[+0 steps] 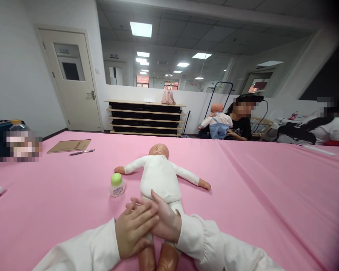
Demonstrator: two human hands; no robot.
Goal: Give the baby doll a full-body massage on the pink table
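Note:
A baby doll (159,177) with a white cloth body lies on the pink-covered table, arms spread and legs toward me. Above its legs, my left hand (137,229) lies palm down across my right hand (168,218), fingers stretched out. The palm of my right hand is turned up, its thumb raised and its fingers partly hidden beneath the left. I see no object between the two palms. To the left of the doll stands a small clear bottle with a green cap (117,185), apart from both hands.
A brown notebook (69,146) and a pen (82,152) lie at the table's far left. Beyond the table, a person (240,120) holds another doll (218,124). A low shelf (147,117) stands by the back wall, with a pink backpack (168,96) on top.

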